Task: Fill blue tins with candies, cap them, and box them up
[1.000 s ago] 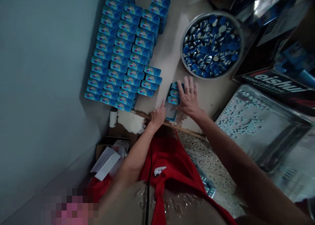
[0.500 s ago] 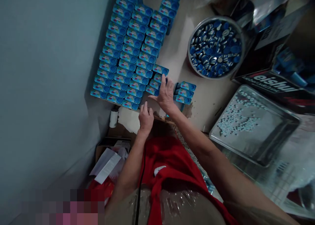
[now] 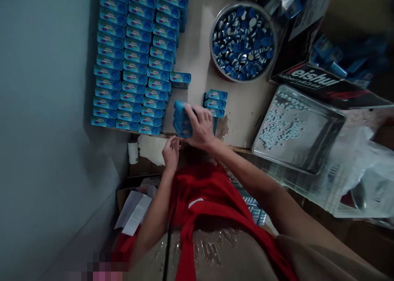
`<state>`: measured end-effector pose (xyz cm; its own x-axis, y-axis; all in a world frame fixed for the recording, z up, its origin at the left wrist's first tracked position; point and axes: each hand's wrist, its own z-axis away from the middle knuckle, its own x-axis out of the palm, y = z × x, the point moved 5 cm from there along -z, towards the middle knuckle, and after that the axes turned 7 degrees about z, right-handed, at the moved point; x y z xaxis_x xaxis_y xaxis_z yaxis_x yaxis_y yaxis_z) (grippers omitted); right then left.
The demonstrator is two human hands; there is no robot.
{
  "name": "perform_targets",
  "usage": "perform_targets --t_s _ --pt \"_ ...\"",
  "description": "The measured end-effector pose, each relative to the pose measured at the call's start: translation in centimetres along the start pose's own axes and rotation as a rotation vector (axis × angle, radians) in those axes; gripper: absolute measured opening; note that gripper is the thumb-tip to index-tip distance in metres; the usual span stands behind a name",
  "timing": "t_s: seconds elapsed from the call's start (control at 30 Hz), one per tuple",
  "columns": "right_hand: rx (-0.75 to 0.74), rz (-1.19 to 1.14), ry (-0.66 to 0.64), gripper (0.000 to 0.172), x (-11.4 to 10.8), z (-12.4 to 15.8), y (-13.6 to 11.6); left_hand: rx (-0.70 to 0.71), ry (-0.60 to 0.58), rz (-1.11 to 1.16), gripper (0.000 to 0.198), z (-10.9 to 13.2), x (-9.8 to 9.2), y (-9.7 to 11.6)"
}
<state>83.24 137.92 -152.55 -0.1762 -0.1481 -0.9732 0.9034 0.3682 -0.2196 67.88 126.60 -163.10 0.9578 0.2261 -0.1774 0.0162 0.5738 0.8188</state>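
My right hand (image 3: 201, 125) is closed around a short stack of small blue packs (image 3: 182, 121), holding them tilted near the table's front edge. To the left of it, my left hand (image 3: 171, 149) is at the edge with its fingers curled in; whether anything is inside them is hidden. Long rows of the same printed packs (image 3: 135, 59) stand side by side on the table at the left. One single pack (image 3: 181, 77) sits beside the right-hand row. Several more packs (image 3: 216, 103) stand just beyond my right hand.
A round metal bowl (image 3: 212, 55) holds many blue and white caps. A metal tray (image 3: 320, 137) with small pale pieces lies to the right, beside a black printed carton (image 3: 320, 80). A grey wall (image 3: 46, 108) borders the left. White plastic bags (image 3: 360, 154) lie at far right.
My right hand has taken the short stack of packs from beside the rows and drawn it toward me. My left hand's fingers have curled in. The camera view has shifted.
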Motion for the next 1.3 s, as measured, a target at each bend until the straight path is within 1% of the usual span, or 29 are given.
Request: perform_targets --t_s 0.07,0.1,0.17,0.2,0.27,0.37,0.43,0.5,0.57,0.67,0.73,0.8,0.87,0.93,1.03,1.13,1.2,1.23,1.3 --pt "-0.03 0.001 0.036 0.084 -0.6 5.2 1.1 -0.103 -0.052 0.135 0.056 1.2 0.7 0.1" --pt "-0.026 0.011 0.05 0.076 -0.5 7.5 2.0 -0.106 -0.094 0.167 0.057 1.8 1.3 0.5" --pt "0.009 0.038 0.088 0.066 0.3 10.8 4.0 -0.022 -0.176 0.175 0.059 3.0 3.0 1.9" --pt "0.031 0.05 0.109 0.062 0.9 11.8 5.1 0.043 -0.205 0.157 0.06 3.5 4.0 2.6" --pt "0.071 0.061 0.129 0.058 2.4 12.8 7.0 0.166 -0.265 0.107 0.06 4.2 6.0 3.5" --pt "0.074 0.041 0.075 0.056 4.4 12.5 8.5 0.276 -0.362 0.021 0.061 4.7 8.5 3.3" --pt "0.066 0.025 0.042 0.056 4.9 12.1 8.6 0.326 -0.384 -0.06 0.063 4.7 9.4 2.7" --pt "0.078 0.02 0.034 0.06 4.7 11.5 8.3 0.383 -0.378 -0.12 0.065 4.5 9.9 2.4" --pt "0.101 0.016 0.013 0.068 4.1 10.7 8.0 0.433 -0.39 -0.127 0.068 3.8 10.5 2.6" --pt "0.129 0.01 -0.033 0.074 3.2 9.4 7.9 0.464 -0.404 -0.078 0.073 1.8 12.2 3.4" --pt "0.125 0.024 -0.039 0.074 2.9 8.4 8.1 0.45 -0.364 -0.038 0.069 0.0 13.5 3.8" --pt "0.103 0.042 -0.035 0.079 2.9 7.4 8.4 0.429 -0.29 -0.007 0.063 -1.6 14.5 4.1" --pt "0.078 0.047 -0.051 0.089 3.3 6.7 8.7 0.379 -0.213 0.011 0.06 -2.5 14.8 4.3" --pt "0.072 0.042 -0.076 0.095 3.6 6.2 8.9 0.275 -0.175 0.047 0.063 -2.9 14.6 4.2" --pt "0.041 0.004 -0.095 0.1 3.7 5.9 9.0 0.131 -0.206 0.095 0.066 -2.9 14.3 4.6" --pt "0.001 -0.08 -0.089 0.099 3.5 6.6 9.5 0.072 -0.253 0.068 0.063 -2.8 15.1 5.4" --pt "0.04 -0.122 -0.063 0.099 3.1 8.0 10.6 0.061 -0.297 0.061 0.063 -2.2 16.6 5.9" --pt "0.072 -0.133 -0.039 0.101 2.9 8.9 11.5 0.068 -0.33 0.064 0.064 -1.6 17.7 6.1" --pt "0.128 -0.133 0.023 0.105 2.4 10.9 13.6 0.093 -0.403 0.066 0.063 -0.4 20.6 6.3"
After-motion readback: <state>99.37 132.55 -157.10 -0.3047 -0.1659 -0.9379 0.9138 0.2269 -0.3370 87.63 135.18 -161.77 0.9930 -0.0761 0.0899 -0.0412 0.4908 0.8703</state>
